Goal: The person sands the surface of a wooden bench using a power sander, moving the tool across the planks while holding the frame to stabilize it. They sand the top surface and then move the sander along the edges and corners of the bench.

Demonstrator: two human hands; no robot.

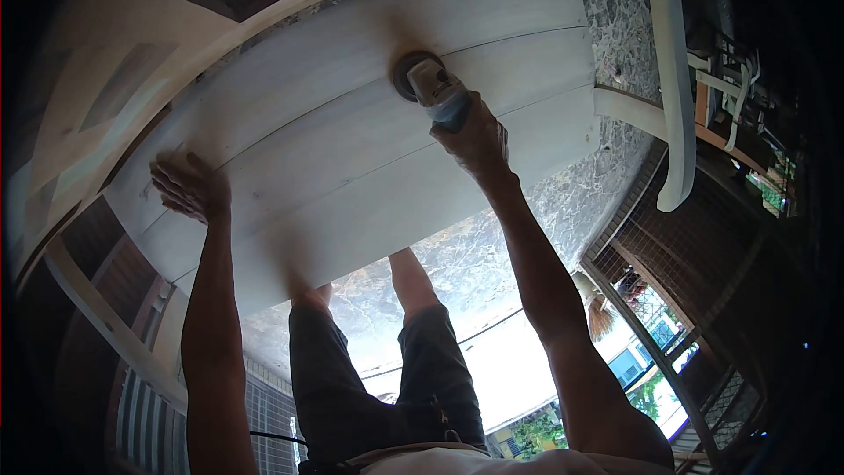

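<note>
A wide board panel [325,154], pale and made of planks with visible seams, spreads out in front of me. On its surface rests an angle grinder [444,97] with a dark round disc [411,75] at its front end. My right hand [482,142] is wrapped around the grinder's body, and the fingers partly hide it. Toward the left end of the panel, my left hand [195,186] has its fingers stretched out; it lies at or just over the boards, holding nothing.
Beneath the panel's near edge, my legs [387,369] stand on a mottled grey floor [545,202]. A pale curved wooden piece [673,79] stands at the right. Wire mesh [668,242] lies farther right, and pale wooden parts [105,317] are at the left. A dark cable [277,436] runs near my waist.
</note>
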